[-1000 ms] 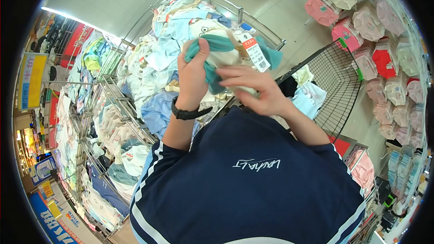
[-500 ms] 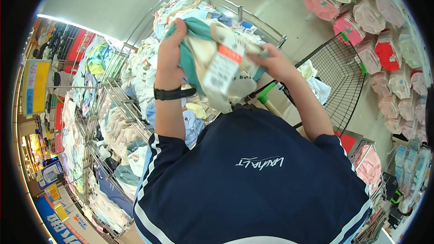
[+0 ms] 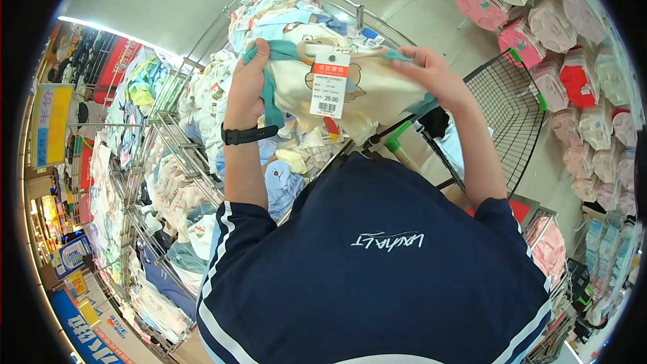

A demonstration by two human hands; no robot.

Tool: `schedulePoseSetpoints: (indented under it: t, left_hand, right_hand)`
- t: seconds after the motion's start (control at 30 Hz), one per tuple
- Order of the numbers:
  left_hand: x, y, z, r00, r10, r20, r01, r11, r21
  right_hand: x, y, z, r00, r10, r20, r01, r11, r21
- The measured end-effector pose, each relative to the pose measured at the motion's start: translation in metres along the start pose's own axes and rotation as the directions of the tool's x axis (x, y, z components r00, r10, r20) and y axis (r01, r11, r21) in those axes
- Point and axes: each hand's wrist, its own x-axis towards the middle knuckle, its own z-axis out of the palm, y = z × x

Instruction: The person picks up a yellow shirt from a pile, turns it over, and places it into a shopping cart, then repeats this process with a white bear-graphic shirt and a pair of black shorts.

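Spread out in the upper centre of the frame, a cream-and-green garment (image 3: 391,94), running lengthwise left to right between left hand (image 3: 248,91) and right hand (image 3: 437,81). Touching both, so no nearer to either. Pinched along the green edge, at left under the thumb, at right in the fingertips. Across its front, 1 price tag (image 3: 329,84) marked 29.00; behind, heaped clothes (image 3: 269,17).
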Motion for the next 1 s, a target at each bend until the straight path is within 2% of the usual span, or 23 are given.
schedulePoseSetpoints:
  t: [0.03, 0.13, 0.23, 0.27, 0.33, 0.37, 0.5, 0.53, 0.6, 0.7, 0.8, 0.93, 1.0]
  left_hand:
    - [-0.001, 0.001, 0.001, 1.0, 0.011, 0.008, -0.011, 1.0, -0.012]
    - [-0.003, 0.007, 0.004, 0.999, 0.034, 0.024, -0.033, 0.999, -0.04]
    - [-0.003, 0.014, 0.006, 0.999, 0.021, 0.046, -0.017, 0.996, -0.084]
    - [-0.003, 0.016, 0.008, 0.998, 0.011, 0.069, -0.002, 0.993, -0.116]
    - [-0.001, 0.015, 0.012, 0.995, 0.014, 0.097, -0.001, 0.99, -0.139]
    - [0.0, 0.014, 0.016, 0.994, 0.028, 0.102, -0.015, 0.992, -0.129]
    - [-0.003, 0.021, 0.027, 0.995, 0.05, 0.083, -0.043, 0.996, -0.074]
    - [0.0, 0.02, 0.023, 0.988, 0.108, 0.108, -0.118, 0.989, 0.092]
    - [0.005, 0.018, 0.012, 0.961, 0.208, 0.183, -0.267, 0.875, 0.404]
    - [0.002, 0.02, 0.012, 0.895, 0.244, 0.374, -0.441, 0.611, 0.657]
    - [0.005, 0.008, 0.013, 0.89, 0.213, 0.403, -0.428, 0.696, 0.576]
    - [0.012, -0.006, 0.018, 0.909, 0.269, 0.317, -0.399, 0.778, 0.485]
    - [0.015, -0.011, 0.019, 0.961, 0.203, 0.186, -0.265, 0.866, 0.423]
  right_hand:
    - [-0.004, -0.005, -0.006, 0.994, -0.008, 0.111, 0.022, 0.992, -0.121]
    - [-0.001, -0.004, -0.025, 0.968, 0.146, 0.204, -0.039, 0.891, -0.453]
    - [-0.002, 0.007, -0.028, 0.993, -0.088, -0.085, 0.085, 0.996, -0.039]
    - [0.001, 0.01, -0.028, 0.987, -0.07, -0.147, 0.096, 0.979, 0.178]
    - [0.013, 0.011, -0.023, 0.968, 0.003, -0.251, 0.146, 0.807, 0.573]
    - [0.018, 0.011, -0.019, 0.958, 0.036, -0.283, 0.155, 0.767, 0.622]
    - [0.032, 0.023, -0.017, 0.968, 0.018, -0.249, 0.159, 0.722, 0.673]
    - [0.031, 0.021, -0.016, 0.97, 0.012, -0.243, 0.159, 0.726, 0.669]
    - [0.027, 0.016, -0.017, 0.973, 0.002, -0.232, 0.157, 0.73, 0.665]
    - [0.022, 0.01, -0.023, 0.976, 0.007, -0.217, 0.144, 0.727, 0.672]
    - [0.019, 0.005, -0.022, 0.98, 0.027, -0.199, 0.113, 0.746, 0.656]
    - [0.018, -0.001, -0.012, 0.98, 0.013, -0.198, 0.09, 0.859, 0.503]
    - [0.02, -0.001, -0.012, 0.978, 0.017, -0.21, 0.085, 0.88, 0.468]
